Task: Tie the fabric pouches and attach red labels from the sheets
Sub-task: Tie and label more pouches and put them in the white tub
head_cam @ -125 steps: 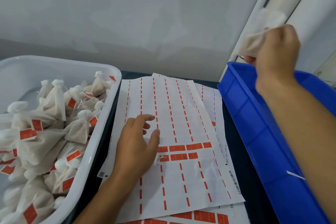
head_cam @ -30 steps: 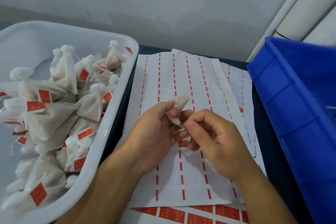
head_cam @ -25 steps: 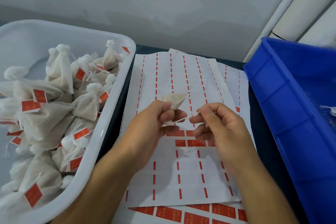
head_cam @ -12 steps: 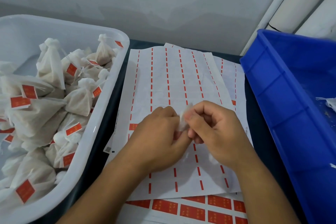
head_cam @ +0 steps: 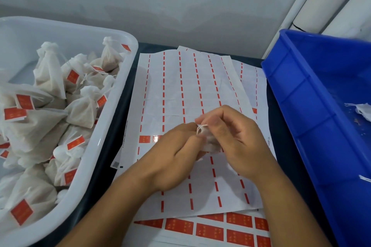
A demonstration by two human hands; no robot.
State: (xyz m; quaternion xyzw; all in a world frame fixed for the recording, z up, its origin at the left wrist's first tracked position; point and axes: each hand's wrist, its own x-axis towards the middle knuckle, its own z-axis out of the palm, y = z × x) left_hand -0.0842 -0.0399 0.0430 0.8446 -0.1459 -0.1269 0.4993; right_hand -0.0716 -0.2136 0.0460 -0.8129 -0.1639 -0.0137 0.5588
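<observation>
A small white fabric pouch [head_cam: 208, 142] (soft, crumpled, string at its neck) is pinched between the left hand [head_cam: 172, 158] and right hand [head_cam: 236, 142] above the mostly peeled label sheet [head_cam: 180, 90]; white tub [head_cam: 112, 118] of tied pouches left, blue bin [head_cam: 297, 94] right.

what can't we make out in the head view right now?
- Pouch: mostly hidden between left hand and right hand; can't tell if knotted or labelled.
- Label print on lower sheet: too small to read.
- Blue bin contents: cut off by the right edge.
- White tub: cut off by the left edge.
</observation>
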